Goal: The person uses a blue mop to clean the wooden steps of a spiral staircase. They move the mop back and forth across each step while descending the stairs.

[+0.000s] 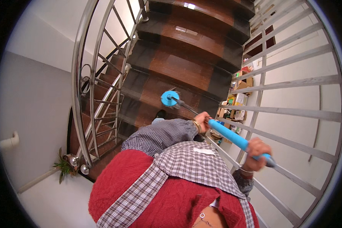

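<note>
Both my hands grip a round-headed mop with a thin dark shaft and a blue handle (230, 135). My left hand (202, 120) closes around the pole at the lower end of the blue sleeve, with my left arm reaching across my front. Higher up, near the grey end cap, my right hand (258, 154) wraps the handle and looks blurred. The blue mop head (169, 98) lies against a brown stair tread (171, 82), with greyish strands showing at its rim. Part of a dark shoe (160, 114) shows just below the head.
Brown steps with black sides climb ahead. A stainless steel banister (77, 85) runs on the left, beside another flight. Grey metal bars (285, 110) stand close on the right, with cardboard boxes (243, 82) beyond them. A plant (65, 168) shows at lower left.
</note>
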A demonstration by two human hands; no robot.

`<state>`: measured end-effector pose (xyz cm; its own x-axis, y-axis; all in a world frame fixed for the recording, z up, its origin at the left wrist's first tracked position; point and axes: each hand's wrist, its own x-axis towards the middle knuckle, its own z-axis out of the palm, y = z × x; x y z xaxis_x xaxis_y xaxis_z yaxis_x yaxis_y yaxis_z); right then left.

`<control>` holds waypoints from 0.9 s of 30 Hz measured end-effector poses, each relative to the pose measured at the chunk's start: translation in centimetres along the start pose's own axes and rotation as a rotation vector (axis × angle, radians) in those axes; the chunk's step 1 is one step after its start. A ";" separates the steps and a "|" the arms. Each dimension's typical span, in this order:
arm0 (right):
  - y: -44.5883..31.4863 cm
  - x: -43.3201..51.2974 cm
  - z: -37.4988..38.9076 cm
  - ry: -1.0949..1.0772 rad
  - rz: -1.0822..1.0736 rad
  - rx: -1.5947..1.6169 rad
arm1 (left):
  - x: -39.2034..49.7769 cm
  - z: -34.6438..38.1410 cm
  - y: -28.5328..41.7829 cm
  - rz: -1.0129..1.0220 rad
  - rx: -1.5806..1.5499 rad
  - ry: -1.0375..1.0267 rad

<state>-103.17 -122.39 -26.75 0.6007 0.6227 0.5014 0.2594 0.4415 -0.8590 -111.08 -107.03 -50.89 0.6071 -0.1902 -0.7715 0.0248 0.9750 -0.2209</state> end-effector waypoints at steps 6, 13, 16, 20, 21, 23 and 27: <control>8.3 -2.9 6.9 -0.251 0.255 0.101 | -0.2 -9.2 8.2 0.295 -0.128 0.266; 13.6 -2.3 11.6 -0.595 0.271 -0.016 | -2.0 -13.9 15.8 0.569 -0.168 0.289; 16.8 -3.4 14.0 -0.699 0.316 -0.004 | -1.6 -16.8 18.9 0.713 -0.158 0.560; 19.4 -3.8 15.6 -0.713 0.320 0.001 | -3.8 -16.0 20.8 0.649 -0.054 0.623; 19.2 -3.6 15.5 -0.720 0.330 0.001 | -3.6 -16.3 20.9 0.638 -0.043 0.626; 18.5 -3.5 14.2 -0.691 0.348 -0.017 | -2.4 -16.2 20.3 0.598 0.013 0.604; 15.3 -3.8 7.8 -0.501 0.436 -0.068 | 1.1 -12.0 15.5 0.454 0.169 0.512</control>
<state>-107.40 -112.96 -41.00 0.2421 0.9669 0.0805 0.1293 0.0500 -0.9903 -119.54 -93.47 -62.35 0.1371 0.2503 -0.9584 0.0057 0.9673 0.2534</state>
